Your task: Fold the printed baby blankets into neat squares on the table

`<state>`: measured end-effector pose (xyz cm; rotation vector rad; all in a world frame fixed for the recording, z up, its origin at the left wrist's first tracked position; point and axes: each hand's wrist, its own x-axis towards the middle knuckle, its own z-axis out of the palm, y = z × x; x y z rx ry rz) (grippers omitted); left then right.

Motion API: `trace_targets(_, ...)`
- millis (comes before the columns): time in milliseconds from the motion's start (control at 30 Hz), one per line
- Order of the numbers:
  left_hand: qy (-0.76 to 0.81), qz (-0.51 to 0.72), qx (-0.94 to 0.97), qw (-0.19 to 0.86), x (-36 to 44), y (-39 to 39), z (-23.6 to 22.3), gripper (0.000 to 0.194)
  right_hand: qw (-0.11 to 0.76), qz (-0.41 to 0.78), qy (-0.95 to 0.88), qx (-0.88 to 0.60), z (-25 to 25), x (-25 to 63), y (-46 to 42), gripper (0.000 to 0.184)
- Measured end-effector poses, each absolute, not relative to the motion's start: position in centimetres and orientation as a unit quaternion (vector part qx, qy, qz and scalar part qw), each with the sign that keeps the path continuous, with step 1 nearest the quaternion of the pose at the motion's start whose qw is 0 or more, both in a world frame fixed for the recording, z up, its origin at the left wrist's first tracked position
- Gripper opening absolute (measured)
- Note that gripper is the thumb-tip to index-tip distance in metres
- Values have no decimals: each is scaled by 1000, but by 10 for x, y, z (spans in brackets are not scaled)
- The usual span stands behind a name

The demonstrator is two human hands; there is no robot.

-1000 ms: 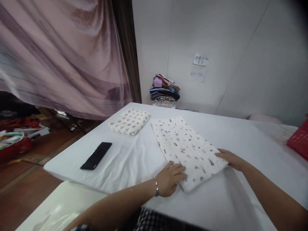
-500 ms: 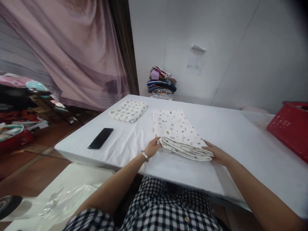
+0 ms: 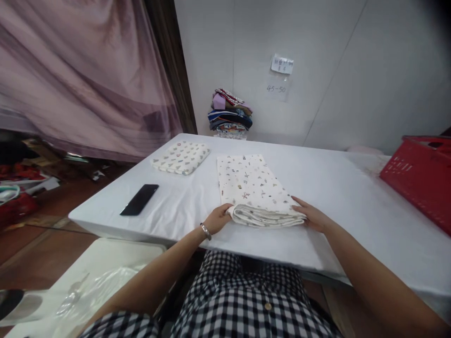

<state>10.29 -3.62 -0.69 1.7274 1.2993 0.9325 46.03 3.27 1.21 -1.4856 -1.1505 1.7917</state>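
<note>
A white cloth (image 3: 252,180) with a small scattered print lies folded in layers on the white-covered table (image 3: 338,202). Its near edge is lifted a little, so the stacked layers face me. My left hand (image 3: 218,219), with a silver bracelet at the wrist, grips the near left corner. At the near right corner my right hand (image 3: 310,215) has its fingers closed around the layers. Farther left, a second folded white cloth (image 3: 182,157) with a grey print rests flat, touched by neither hand.
A black phone (image 3: 140,199) lies on the table's left side. Folded fabrics (image 3: 229,115) are piled beyond the far edge by the wall. A red plastic basket (image 3: 419,178) stands at the right. Below left is a white surface (image 3: 116,251) with clear plastic on it.
Both hands went from lying on the flat cloth to gripping its near corners, and the near edge now shows folded layers. The view has tilted downward, and the basket shows more fully.
</note>
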Motion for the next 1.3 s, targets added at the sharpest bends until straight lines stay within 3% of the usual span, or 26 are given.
trace_targets(100,520,314,733,304,106,-54,-8,36,270,643,-432,-572,12,461,28,75)
trace_targets(333,536,242,789,177,119,-95,-9,66,268,533,-522,-610,8,470,18,72)
trace_targets(433,557,282,768,142,128,-100,-10,50,271,357,-626,-639,11,467,6,59)
trace_targets(533,572,348,734,116,134,-99,-8,29,308,207,-730,-574,14,450,-16,41)
trace_targets(667,600,390,682,151,136,-90,-3,10,326,204,-840,-382,13,406,-49,22)
trace_targets(767,647,398,614,215,136,-83,0,22,305,246,-869,-300,7,370,-64,21)
trace_targets(867,665,404,565,274,134,-77,0,29,292,271,-865,-303,0,342,-67,21)
trace_targets(1100,637,432,569,290,130,-80,1,19,324,208,-853,-353,-5,313,-58,23)
trace_targets(1233,603,439,611,265,130,-89,-1,12,242,172,-875,-383,6,306,-54,24)
trace_targets(1300,587,455,615,267,130,-93,-4,20,182,149,-893,-384,11,302,-54,21)
